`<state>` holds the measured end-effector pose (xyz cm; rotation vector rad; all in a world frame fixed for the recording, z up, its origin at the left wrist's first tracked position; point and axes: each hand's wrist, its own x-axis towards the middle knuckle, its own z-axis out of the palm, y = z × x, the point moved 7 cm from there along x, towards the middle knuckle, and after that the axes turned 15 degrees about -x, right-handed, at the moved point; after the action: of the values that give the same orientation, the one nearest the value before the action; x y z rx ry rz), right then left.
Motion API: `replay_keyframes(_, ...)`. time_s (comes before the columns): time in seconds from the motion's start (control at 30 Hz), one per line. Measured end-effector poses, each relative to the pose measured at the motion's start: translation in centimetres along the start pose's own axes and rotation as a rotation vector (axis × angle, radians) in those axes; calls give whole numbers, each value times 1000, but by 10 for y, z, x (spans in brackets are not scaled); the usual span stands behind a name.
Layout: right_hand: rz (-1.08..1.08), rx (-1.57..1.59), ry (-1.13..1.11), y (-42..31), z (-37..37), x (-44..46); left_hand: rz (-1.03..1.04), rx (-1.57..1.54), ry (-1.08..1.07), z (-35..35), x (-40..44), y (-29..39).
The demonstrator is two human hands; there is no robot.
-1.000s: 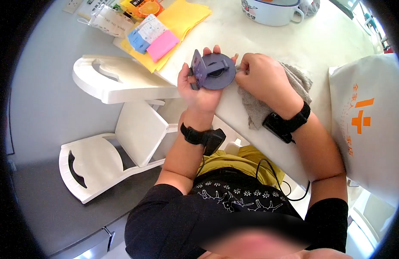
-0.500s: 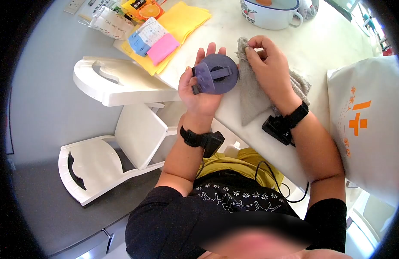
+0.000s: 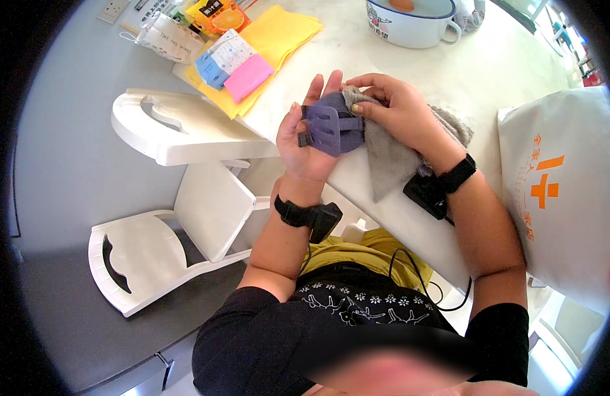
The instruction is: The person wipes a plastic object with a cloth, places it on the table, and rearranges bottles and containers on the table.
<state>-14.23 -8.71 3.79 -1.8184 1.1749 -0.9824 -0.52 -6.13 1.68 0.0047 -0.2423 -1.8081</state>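
Observation:
A round purple-grey lid [image 3: 328, 129] with a hinged flap rests in my left hand [image 3: 306, 155], its fingers round the edge. My right hand [image 3: 407, 115] pinches a corner of a grey cloth [image 3: 390, 162] against the lid's far right side. The rest of the cloth hangs down over the table edge and lies under my right wrist. My right fingers partly cover where cloth and lid meet.
White table [image 3: 489, 72] holds a yellow cloth [image 3: 288, 30] with a pink packet [image 3: 249, 73] and a blue one, snack bags, and an enamel pot [image 3: 410, 25]. A large white bag [image 3: 559, 191] stands right; white chairs [image 3: 216, 208] stand left.
My right hand has lifted the cloth off the table and brought its corner left onto the lid. The lid has turned in my left hand, with its flap now tilted differently.

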Motion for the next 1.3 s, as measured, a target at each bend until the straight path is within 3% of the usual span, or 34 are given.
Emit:
replay_keyframes(0.17, 5, -45, 17, 0, 1, 1, 5, -124, 66, 3, 1, -1)
replay_keyframes(0.37, 103, -1, 298, 9, -17, -1, -118, -131, -45, 5, 2, -9)
replay_keyframes(0.43, 131, 3, 400, 8, -25, -4, -17, 511, -182, 17, 4, -15)
replay_keyframes(0.57, 141, -5, 385, 17, -24, -2, -15, 461, -159, 13, 4, -16)
replay_keyframes(0.7, 149, 212, 259, 28, -13, 1, 16, 428, -154, 8, 4, -10)
replay_keyframes(0.73, 136, 259, 218, 27, -10, 2, 22, 300, -105, 2, 4, -7)
replay_keyframes(0.87, 135, 216, 105, 17, -4, -1, 72, 62, 32, 2, 4, -4)
replay_keyframes(1.03, 80, 225, -71, 15, 5, 3, 77, 12, 24, 5, 4, -2)
replay_keyframes(1.17, 35, 291, -24, 13, 3, 5, 48, -49, 71, -4, 5, -1)
replay_keyframes(1.23, 96, 279, 241, 19, -14, 4, 9, -73, 70, -3, 3, -1)
replay_keyframes(1.3, 120, 310, 302, 15, -22, 2, -34, -96, 71, -3, 2, -3)
